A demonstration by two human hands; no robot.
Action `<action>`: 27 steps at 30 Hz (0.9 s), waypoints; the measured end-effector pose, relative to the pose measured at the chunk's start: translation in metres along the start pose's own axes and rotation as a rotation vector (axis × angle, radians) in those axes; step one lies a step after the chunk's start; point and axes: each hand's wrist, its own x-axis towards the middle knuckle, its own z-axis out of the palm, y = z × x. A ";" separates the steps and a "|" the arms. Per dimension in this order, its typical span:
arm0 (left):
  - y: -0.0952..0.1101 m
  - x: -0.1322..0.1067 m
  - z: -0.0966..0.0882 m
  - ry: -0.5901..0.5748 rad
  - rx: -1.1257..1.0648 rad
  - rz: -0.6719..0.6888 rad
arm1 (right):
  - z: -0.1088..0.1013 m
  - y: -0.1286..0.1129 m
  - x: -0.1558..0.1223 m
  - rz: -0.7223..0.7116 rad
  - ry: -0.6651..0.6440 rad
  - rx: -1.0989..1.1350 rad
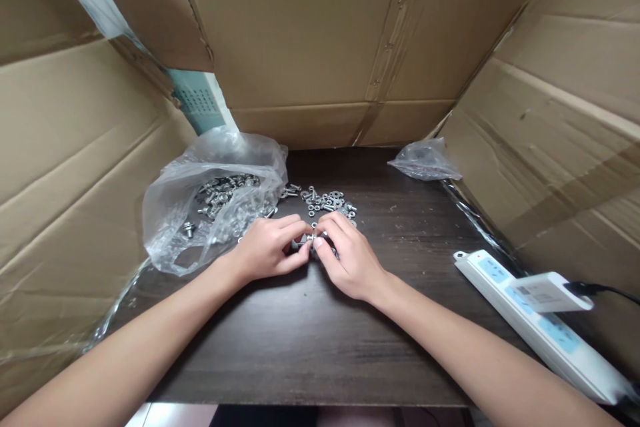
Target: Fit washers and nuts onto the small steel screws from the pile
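My left hand (274, 243) and my right hand (349, 255) meet just above the dark tabletop (310, 340). Their fingertips are pinched together on a small metal bolt (311, 238), with what looks like a washer on it. The fingers cover much of it, so its exact parts are hard to make out. Right behind the hands lies a loose pile of bolts, nuts and washers (327, 201). To the left, an open clear plastic bag (167, 203) holds many bolts with washers (225, 193).
Cardboard walls (300, 33) enclose the table at the back and sides. A small clear zip bag (425, 159) lies at the back right. Along the right side runs a white power strip (525, 307) with a white adapter (553, 292) and black cable (607, 289).
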 end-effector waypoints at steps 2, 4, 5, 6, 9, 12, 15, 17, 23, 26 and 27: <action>0.000 0.000 0.000 -0.005 -0.014 -0.004 | 0.000 0.000 -0.001 -0.013 0.011 0.002; 0.000 -0.001 0.000 -0.013 -0.026 -0.009 | 0.000 0.001 -0.001 -0.034 0.004 0.006; 0.000 -0.001 0.000 -0.017 -0.029 -0.011 | 0.000 0.001 0.000 -0.042 -0.004 0.006; 0.000 -0.001 0.000 -0.019 -0.030 -0.009 | 0.000 0.001 0.000 -0.045 -0.012 0.004; 0.000 0.000 0.000 -0.009 -0.028 -0.001 | 0.001 0.001 0.001 -0.041 -0.032 -0.005; 0.001 0.000 0.000 -0.008 -0.033 0.004 | 0.001 0.001 0.002 -0.041 -0.045 -0.003; 0.001 0.001 -0.001 -0.015 -0.030 0.005 | 0.002 0.002 0.002 -0.039 -0.052 0.003; 0.001 0.000 -0.001 -0.019 -0.031 0.001 | 0.001 0.002 0.001 -0.027 -0.045 0.010; -0.001 -0.001 0.000 -0.021 -0.052 -0.019 | 0.000 0.000 0.000 -0.019 -0.012 0.031; -0.001 -0.001 0.000 -0.030 -0.063 -0.016 | -0.001 0.000 0.000 -0.037 -0.022 0.039; 0.000 -0.001 0.000 -0.031 -0.066 -0.015 | 0.000 0.001 0.000 -0.037 -0.024 0.044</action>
